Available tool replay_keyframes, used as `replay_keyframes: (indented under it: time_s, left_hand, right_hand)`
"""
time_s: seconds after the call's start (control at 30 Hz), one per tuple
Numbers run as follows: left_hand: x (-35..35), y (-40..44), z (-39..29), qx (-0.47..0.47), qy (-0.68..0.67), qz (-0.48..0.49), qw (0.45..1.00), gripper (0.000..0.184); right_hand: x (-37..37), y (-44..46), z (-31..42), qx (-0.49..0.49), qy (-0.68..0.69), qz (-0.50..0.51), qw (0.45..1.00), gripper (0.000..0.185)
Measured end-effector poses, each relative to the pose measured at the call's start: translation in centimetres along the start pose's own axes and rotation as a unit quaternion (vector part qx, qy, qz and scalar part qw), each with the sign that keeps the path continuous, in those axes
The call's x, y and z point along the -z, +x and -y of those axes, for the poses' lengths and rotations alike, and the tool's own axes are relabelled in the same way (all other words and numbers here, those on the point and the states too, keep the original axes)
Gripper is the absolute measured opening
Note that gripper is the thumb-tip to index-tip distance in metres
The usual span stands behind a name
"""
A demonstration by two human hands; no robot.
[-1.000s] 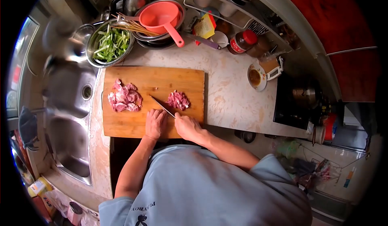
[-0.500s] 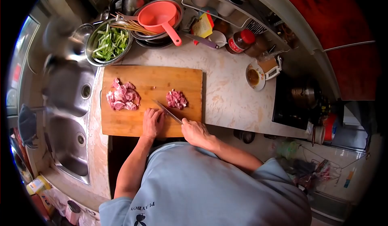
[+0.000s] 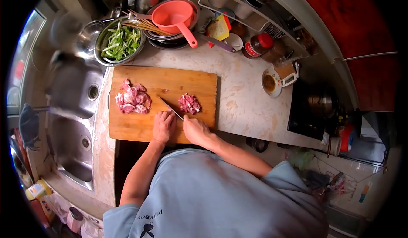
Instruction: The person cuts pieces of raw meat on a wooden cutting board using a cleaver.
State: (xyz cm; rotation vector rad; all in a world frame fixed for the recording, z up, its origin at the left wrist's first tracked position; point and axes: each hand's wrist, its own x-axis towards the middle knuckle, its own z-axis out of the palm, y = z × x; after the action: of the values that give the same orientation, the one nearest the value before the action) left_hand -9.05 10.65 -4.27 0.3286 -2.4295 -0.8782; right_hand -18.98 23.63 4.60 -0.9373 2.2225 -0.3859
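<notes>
A wooden cutting board (image 3: 170, 79) lies on the counter before me. My right hand (image 3: 196, 131) is wrapped round the handle of a kitchen knife (image 3: 170, 106), its blade slanting up and left across the board. Close beside the blade, my left hand (image 3: 164, 125) rests on the board's lower part with fingers curled down; whatever they press on is hidden beneath them. A pile of larger raw meat pieces (image 3: 133, 97) sits at the board's left. To the right of the blade is a smaller heap of diced meat (image 3: 189, 104).
A steel bowl of cut greens (image 3: 121, 42) stands behind the board, by a red strainer (image 3: 172, 17) on stacked bowls. The double sink (image 3: 70, 142) is at left. A red-lidded jar (image 3: 257, 45) and a bowl of brown sauce (image 3: 271, 83) stand to the right.
My right hand and the knife have moved left, bringing the blade closer to my left hand. The whole view has shifted slightly. Both meat heaps look unchanged.
</notes>
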Motion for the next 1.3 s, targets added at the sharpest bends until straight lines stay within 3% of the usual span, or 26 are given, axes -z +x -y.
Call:
replay_keyframes:
  time_s: [0.1,0.23,0.33,0.53,0.73,0.9,0.97,1.0,1.2,1.3]
  left_hand:
    - [0.6,0.0,-0.3,0.003,-0.016,0.016,1.0,0.016]
    - [0.4,0.3,0.6,0.034,-0.045,-0.039,0.998,0.017]
    - [0.7,0.9,1.1,0.025,0.01,-0.044,0.999,0.017]
    - [1.0,1.4,1.7,-0.045,0.04,0.026,0.998,0.015]
    - [0.9,1.2,1.6,-0.044,0.029,0.043,0.998,0.016]
    - [0.8,1.1,1.8,-0.05,0.023,0.025,0.998,0.013]
    - [0.9,0.7,1.9,-0.045,0.027,0.025,0.998,0.013]
    - [1.0,0.1,1.7,-0.014,0.009,0.003,1.0,0.013]
    - [4.1,-1.6,0.2,0.042,0.045,-0.035,0.997,0.021]
    - [6.8,-2.3,1.5,0.062,0.092,-0.067,0.992,0.028]
  right_hand:
    - [-0.9,1.8,-0.2,0.04,-0.009,-0.025,0.999,0.02]
    - [-0.5,1.2,-1.6,0.048,-0.019,-0.028,0.998,0.019]
    - [-0.5,0.4,-2.2,0.05,-0.01,-0.023,0.998,0.019]
    - [-0.1,0.0,-3.6,0.047,0.006,0.012,0.999,0.02]
    - [0.6,2.4,-2.0,0.022,0.023,0.04,0.999,0.023]
    - [-0.4,2.5,-4.6,0.046,0.06,-0.023,0.997,0.03]
    - [-0.3,2.0,-5.2,-0.006,0.091,-0.116,0.989,0.032]
    - [0.0,1.4,-4.9,-0.007,0.093,-0.116,0.989,0.032]
    - [-0.5,-1.3,-3.4,0.039,0.083,0.011,0.996,0.026]
    - [-1.5,-1.3,-4.9,-0.001,0.102,0.018,0.995,0.029]
